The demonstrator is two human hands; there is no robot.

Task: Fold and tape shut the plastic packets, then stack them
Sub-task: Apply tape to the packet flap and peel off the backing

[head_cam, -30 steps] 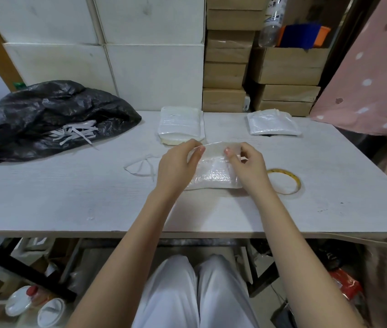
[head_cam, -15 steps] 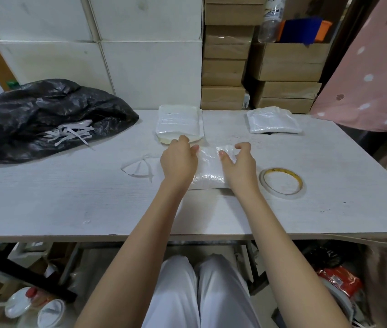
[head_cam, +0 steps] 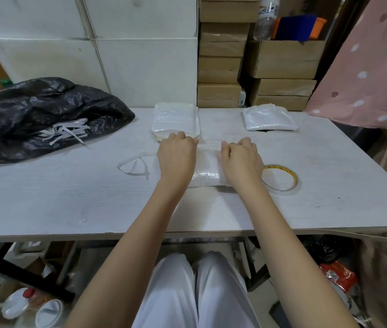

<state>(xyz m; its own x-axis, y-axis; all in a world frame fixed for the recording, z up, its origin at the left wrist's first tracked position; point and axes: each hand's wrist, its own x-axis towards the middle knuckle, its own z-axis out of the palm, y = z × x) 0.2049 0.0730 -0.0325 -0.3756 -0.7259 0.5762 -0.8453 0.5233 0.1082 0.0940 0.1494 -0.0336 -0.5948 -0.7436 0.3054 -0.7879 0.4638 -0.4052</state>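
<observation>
A clear plastic packet (head_cam: 207,171) of white contents lies flat on the white table (head_cam: 69,197), in front of me at the middle. My left hand (head_cam: 177,159) presses on its left end and my right hand (head_cam: 241,162) on its right end, fingers curled over the packet's far edge. A stack of finished packets (head_cam: 175,120) sits just beyond my left hand. Another packet pile (head_cam: 269,117) lies at the back right. A roll of clear tape (head_cam: 280,177) rests flat just right of my right hand.
A black plastic bag (head_cam: 41,117) with white paper strips (head_cam: 67,132) on it fills the table's back left. A loose strip loop (head_cam: 135,166) lies left of my left hand. Cardboard boxes (head_cam: 220,67) and white boxes stand behind the table. Pink spotted cloth (head_cam: 367,74) hangs at right.
The packet's flap was held up between both hands; both hands have since pushed it down and away, and now press the packet flat on the table.
</observation>
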